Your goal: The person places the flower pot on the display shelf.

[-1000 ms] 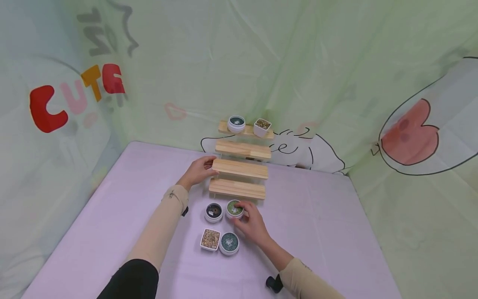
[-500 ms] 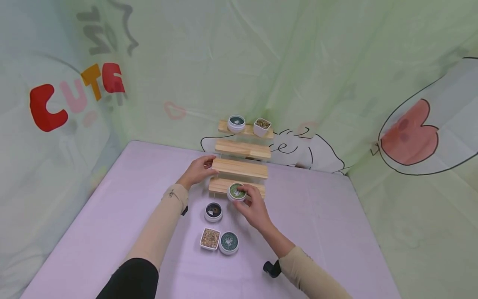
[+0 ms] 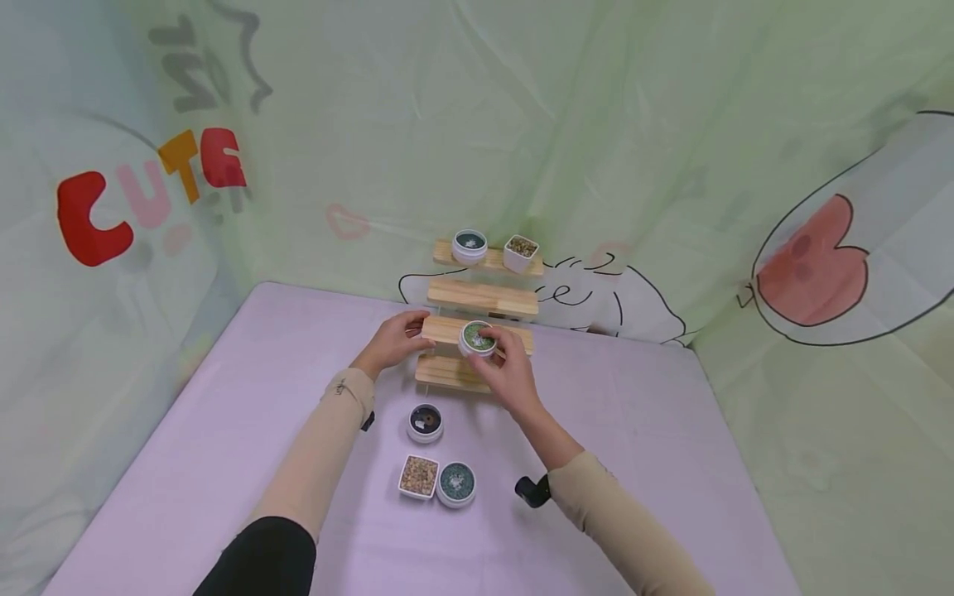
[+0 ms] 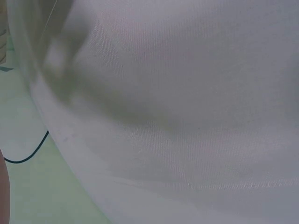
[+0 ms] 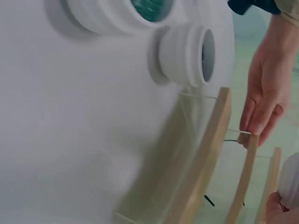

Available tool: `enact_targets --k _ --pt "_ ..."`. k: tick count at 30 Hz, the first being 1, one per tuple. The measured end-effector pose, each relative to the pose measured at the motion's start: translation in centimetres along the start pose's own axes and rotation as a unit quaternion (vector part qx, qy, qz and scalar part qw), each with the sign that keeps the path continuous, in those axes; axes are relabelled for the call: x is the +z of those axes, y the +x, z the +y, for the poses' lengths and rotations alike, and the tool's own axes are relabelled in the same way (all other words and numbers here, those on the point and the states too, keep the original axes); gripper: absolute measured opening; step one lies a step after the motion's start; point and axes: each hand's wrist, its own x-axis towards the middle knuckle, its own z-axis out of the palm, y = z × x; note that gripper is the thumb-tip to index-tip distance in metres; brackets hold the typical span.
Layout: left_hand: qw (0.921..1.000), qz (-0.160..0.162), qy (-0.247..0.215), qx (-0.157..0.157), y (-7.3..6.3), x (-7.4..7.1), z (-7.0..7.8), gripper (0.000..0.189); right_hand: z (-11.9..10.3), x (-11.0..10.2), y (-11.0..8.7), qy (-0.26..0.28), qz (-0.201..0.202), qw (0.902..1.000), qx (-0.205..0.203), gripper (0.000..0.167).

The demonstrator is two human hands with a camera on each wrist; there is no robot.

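My right hand (image 3: 513, 372) pinches a small round white pot (image 3: 477, 339) topped with green gravel. It holds the pot over the second board from the bottom of a wooden tiered stand (image 3: 447, 372). At the left end of that same board, my left hand (image 3: 393, 339) grips the edge with thumb and fingers. The right wrist view shows this grip too, with the left hand (image 5: 270, 88) on the board's end and the held pot (image 5: 290, 179) at the right border. The left wrist view shows mostly pale cloth (image 4: 196, 102).
In front of the stand sit a round pot with dark filling (image 3: 426, 420), a square pot of tan gravel (image 3: 419, 476) and a round pot of teal gravel (image 3: 456, 483). The top board bears a round pot (image 3: 469, 246) and a square pot (image 3: 520, 252).
My right hand has lifted the green-gravel pot off the table and carried it forward, past the lowest board to over the second. The left hand stays at the stand.
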Motion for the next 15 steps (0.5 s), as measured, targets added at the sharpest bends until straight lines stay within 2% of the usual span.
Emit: enact_targets --k 8,15 --pt "1.0000 0.001 0.006 0.001 0.0 0.0 0.0 0.068 -1.6 -0.2 3.1 -0.007 0.022 0.9997 0.013 0.039" --pt "1.0000 0.000 -0.001 0.005 0.1 0.0 -0.2 0.068 -1.9 0.1 5.3 -0.035 0.044 0.9983 0.014 0.040"
